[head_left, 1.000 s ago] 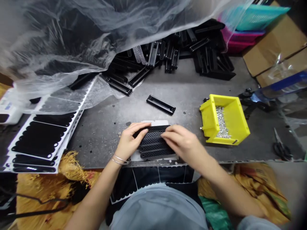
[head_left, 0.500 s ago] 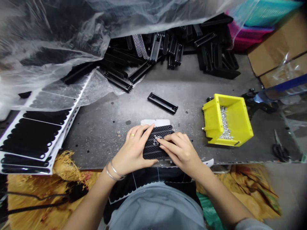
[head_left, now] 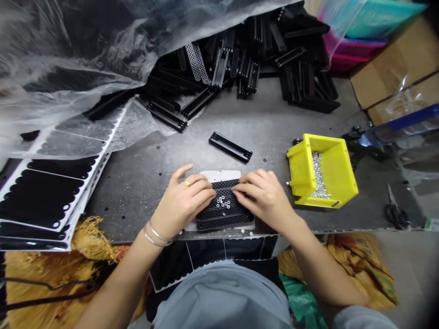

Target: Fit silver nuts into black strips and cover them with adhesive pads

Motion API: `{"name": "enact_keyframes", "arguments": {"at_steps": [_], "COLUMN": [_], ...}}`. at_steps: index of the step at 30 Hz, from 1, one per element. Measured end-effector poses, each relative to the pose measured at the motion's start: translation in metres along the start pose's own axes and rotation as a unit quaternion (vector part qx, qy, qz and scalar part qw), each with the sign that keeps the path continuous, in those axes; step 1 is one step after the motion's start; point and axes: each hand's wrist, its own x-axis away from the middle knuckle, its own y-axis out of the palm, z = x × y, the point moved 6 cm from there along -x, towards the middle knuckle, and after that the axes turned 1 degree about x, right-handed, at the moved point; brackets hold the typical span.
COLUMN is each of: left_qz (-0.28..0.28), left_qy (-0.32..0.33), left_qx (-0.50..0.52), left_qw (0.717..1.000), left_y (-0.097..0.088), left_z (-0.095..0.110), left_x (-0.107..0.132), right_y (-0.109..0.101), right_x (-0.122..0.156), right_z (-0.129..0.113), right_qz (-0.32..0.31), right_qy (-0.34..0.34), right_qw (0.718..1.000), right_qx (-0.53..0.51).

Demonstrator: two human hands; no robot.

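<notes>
pale light pools on the table (head_left: 187, 153), the plastic sheet (head_left: 132, 52) catches glare (lettering (head_left: 372, 19) on the teal box (head_left: 394, 18) blurs), and the right corners are dark.

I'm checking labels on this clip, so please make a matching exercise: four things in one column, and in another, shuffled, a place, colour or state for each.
1. Bin
2. Scissors
3. Left hand
4. Strips by that hand

A. Under small metal rings
B. Bracelets at its wrist
C. Yellow
D. Right of the bin

Pairs: 1-C; 2-D; 3-B; 4-A
</notes>
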Motion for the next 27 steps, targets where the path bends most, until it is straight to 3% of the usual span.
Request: {"name": "enact_keyframes", "arguments": {"at_steps": [2, 5, 12, 18, 27], "left_qz": [0.023, 0.044, 0.054, 0.041, 0.014], "left_qy": [-0.015, -0.041, -0.023, 0.002, 0.013], "left_qx": [-0.025, -0.052, -0.105, -0.139, -0.134], "left_qw": [0.999, 0.997, 0.993, 0.989, 0.991], "left_y": [-0.009, -0.016, -0.012, -0.010, -0.010], "left_z": [-0.006, -0.015, -0.009, -0.001, -0.004], "left_x": [0.010, 0.024, 0.034, 0.040, 0.048], "right_y": [-0.008, -0.012, -0.013, -0.012, -0.014], "right_x": [0.004, 0.010, 0.010, 0.007, 0.006], "right_z": [0.008, 0.010, -0.012, -0.020, -0.006], "right_qz": [0.027, 0.026, 0.030, 0.033, 0.019], "right_qy": [-0.017, -0.097, -0.224, -0.233, -0.296], "right_qw": [0.996, 0.982, 0.947, 0.930, 0.921], "right_qx": [0.079, 0.158, 0.229, 0.281, 0.252]}}
